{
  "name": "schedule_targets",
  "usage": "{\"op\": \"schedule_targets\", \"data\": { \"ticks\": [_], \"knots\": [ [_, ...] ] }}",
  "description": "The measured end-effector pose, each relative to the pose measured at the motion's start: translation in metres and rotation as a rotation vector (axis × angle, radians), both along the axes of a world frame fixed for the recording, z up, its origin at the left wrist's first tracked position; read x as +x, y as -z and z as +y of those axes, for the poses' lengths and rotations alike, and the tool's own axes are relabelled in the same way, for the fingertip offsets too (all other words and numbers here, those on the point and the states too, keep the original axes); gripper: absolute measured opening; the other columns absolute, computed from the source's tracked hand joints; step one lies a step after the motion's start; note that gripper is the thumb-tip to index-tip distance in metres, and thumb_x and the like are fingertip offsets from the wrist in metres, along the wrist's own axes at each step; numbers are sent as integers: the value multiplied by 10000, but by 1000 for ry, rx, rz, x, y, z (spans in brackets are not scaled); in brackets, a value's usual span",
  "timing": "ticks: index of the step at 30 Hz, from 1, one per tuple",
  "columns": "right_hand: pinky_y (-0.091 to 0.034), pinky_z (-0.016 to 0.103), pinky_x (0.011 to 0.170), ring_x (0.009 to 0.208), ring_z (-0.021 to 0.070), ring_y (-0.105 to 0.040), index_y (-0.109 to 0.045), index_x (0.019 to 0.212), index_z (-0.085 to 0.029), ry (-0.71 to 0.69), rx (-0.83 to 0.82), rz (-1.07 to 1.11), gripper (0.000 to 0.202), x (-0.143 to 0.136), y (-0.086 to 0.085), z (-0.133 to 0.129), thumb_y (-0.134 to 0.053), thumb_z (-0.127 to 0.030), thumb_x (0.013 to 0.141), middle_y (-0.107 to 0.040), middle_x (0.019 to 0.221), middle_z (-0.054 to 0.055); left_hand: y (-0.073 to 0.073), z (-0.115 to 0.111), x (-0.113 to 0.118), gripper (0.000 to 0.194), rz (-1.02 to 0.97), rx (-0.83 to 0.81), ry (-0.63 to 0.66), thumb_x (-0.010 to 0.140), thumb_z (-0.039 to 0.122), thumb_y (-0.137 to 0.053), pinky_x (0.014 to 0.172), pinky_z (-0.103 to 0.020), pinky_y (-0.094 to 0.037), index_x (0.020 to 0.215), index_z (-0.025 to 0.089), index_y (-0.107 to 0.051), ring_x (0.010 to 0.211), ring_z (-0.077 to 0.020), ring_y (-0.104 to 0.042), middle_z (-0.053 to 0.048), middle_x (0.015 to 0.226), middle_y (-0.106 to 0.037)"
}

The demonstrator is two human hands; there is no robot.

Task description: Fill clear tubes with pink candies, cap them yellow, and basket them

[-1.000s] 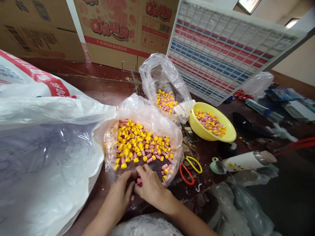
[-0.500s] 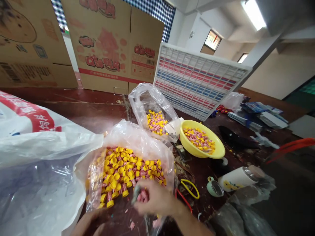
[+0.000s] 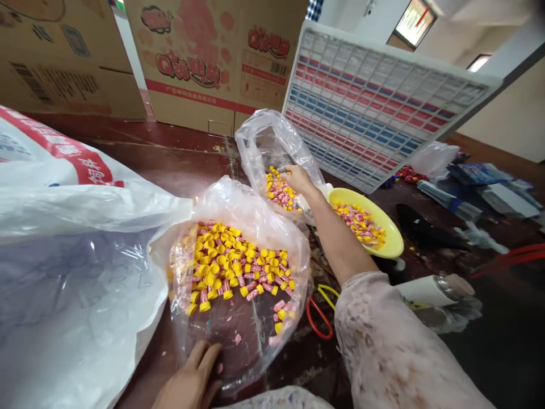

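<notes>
Toward the bottom, my left hand point(image 3: 193, 369) lies with fingers stretched out and somewhat apart by the near rim of a clear plastic bag point(image 3: 264, 369). Inside that bag are many small pink patterned candy rolls point(image 3: 252, 295) with yellow caps point(image 3: 210, 279). My right hand point(image 3: 297, 178) reaches over the mouth of a second clear plastic bag point(image 3: 258, 128) farther back, its fingers stretched just above capped pink pieces point(image 3: 279, 193). I see nothing held in it, though its fingertips are partly hidden.
A yellow bowl point(image 3: 394, 241) of similar pieces stands right of my forearm. Red-handled scissors point(image 3: 318, 321), a white bottle point(image 3: 426, 289) and a white wire rack point(image 3: 395, 51) are on the right. A large white sack point(image 3: 85, 307) covers the left; cardboard boxes point(image 3: 191, 102) stand behind.
My right hand has moved from the near bag, where it was closed around pink pieces, to the far bag. My left hand has come farther into view. The camera view has tilted down.
</notes>
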State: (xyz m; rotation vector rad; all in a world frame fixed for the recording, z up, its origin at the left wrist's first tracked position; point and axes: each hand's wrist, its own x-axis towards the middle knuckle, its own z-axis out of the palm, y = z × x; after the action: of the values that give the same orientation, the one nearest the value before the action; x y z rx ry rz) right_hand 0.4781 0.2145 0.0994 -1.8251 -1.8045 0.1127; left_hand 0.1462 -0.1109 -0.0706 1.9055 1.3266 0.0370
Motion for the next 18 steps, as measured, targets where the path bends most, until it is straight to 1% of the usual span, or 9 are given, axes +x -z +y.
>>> {"op": "schedule_targets", "data": {
  "ticks": [3, 6, 7, 9, 10, 11, 12, 14, 18],
  "knots": [
    [-334, 254, 670, 711, 167, -532, -606, 747, -184, -15, 61, -15, 145, -6, -8, -38, -590, -225, 885, -620, 696, -4, 4, 3, 6, 498, 66, -3, 73, 1021, 177, -265, 901, -328, -594, 1402, 167, -586, 1072, -240, -760, -159, 1434, -616],
    [-370, 241, 679, 702, 153, -571, -640, 856, -185, -114, 68, -34, 189, -20, -11, -112, -550, -304, 974, -647, 730, -11, 4, 13, 18, 502, 142, 14, 107, 1028, 127, -247, 893, -327, -597, 1412, 171, -566, 1103, -238, -750, -160, 1428, -615],
    [-380, 240, 682, 698, 148, -581, -653, 885, -186, -252, 16, -63, 193, -25, -8, -141, -555, -317, 987, -663, 753, -8, 2, 17, 23, 499, 155, 27, 114, 1027, 111, -251, 892, -328, -597, 1408, 177, -566, 1110, -236, -746, -154, 1405, -627],
    [-401, 237, 688, 708, 142, -607, -678, 940, -195, -548, -208, -174, 126, -34, 2, -198, -655, -319, 948, -715, 851, 3, -2, 23, 32, 485, 164, 49, 126, 1030, 99, -256, 885, -341, -598, 1395, 179, -566, 1104, -239, -745, -150, 1349, -647],
    [-416, 244, 707, 755, 157, -631, -683, 973, -200, -653, -333, -263, 127, -37, 9, -222, -707, -313, 920, -734, 921, 20, -5, 26, 36, 472, 163, 55, 137, 1035, 103, -259, 880, -353, -599, 1382, 175, -571, 1093, -245, -747, -153, 1325, -653],
    [-424, 256, 719, 805, 183, -654, -684, 973, -198, -677, -436, -353, 110, -40, 18, -242, -718, -286, 915, -743, 924, 32, -7, 28, 41, 458, 163, 59, 150, 1037, 106, -265, 874, -361, -599, 1367, 170, -577, 1078, -249, -749, -155, 1305, -657],
    [-430, 265, 726, 827, 194, -670, -685, 974, -193, -659, -507, -427, 48, -41, 26, -257, -676, -227, 941, -749, 924, 45, -10, 30, 45, 441, 164, 63, 168, 1036, 103, -279, 868, -365, -600, 1346, 167, -587, 1067, -252, -751, -155, 1288, -661],
    [-446, 283, 756, 899, 220, -694, -684, 1027, -182, -548, -591, -546, 135, -44, 42, -273, -585, -117, 964, -757, 960, 76, -15, 33, 55, 417, 166, 74, 214, 1020, 74, -310, 865, -366, -599, 1287, 166, -617, 1059, -255, -749, -146, 1249, -670],
    [-470, 297, 749, 941, 252, -728, -684, 1060, -191, -376, -683, -618, 200, -49, 62, -278, -535, -91, 971, -771, 981, 99, -25, 34, 69, 440, 181, 97, 277, 985, 14, -327, 884, -393, -597, 1248, 180, -637, 1081, -265, -732, -123, 1201, -675]
  ]
}}
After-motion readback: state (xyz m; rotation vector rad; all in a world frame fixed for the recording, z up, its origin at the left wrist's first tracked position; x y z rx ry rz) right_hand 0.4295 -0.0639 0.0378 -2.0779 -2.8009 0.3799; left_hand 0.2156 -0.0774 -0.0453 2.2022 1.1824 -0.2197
